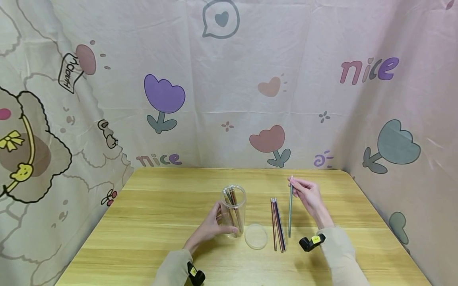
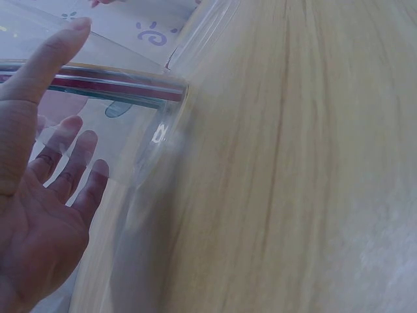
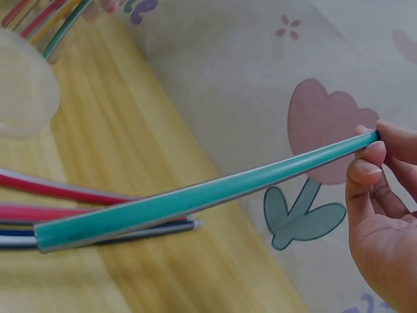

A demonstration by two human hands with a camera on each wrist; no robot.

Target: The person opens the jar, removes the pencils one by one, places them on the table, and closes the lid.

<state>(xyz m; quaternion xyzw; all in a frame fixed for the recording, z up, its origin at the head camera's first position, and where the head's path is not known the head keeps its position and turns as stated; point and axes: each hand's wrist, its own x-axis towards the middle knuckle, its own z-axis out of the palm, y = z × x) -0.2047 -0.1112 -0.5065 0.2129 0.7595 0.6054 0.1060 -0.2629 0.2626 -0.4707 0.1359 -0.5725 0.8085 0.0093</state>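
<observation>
My left hand (image 1: 211, 227) holds a clear, cylindrical plastic jar (image 1: 241, 216), its thumb across the near side and the fingers round the other side. Several pencils (image 1: 233, 210) lean inside the open-topped jar; in the left wrist view their lower ends (image 2: 124, 85) show red and green through the wall. Between thumb and fingertips my right hand (image 1: 310, 195) pinches one end of a teal pencil (image 3: 208, 190). This pencil hangs nearly upright in the head view, right of a small group of pencils (image 1: 277, 224) lying on the table.
A round, clear lid (image 1: 256, 236) lies flat between the jar and the loose pencils. The wooden table (image 1: 143, 222) reaches back to a printed cloth (image 1: 222, 99), which also hangs at both sides. Black wrist cameras (image 1: 311, 242) sit on both sleeves.
</observation>
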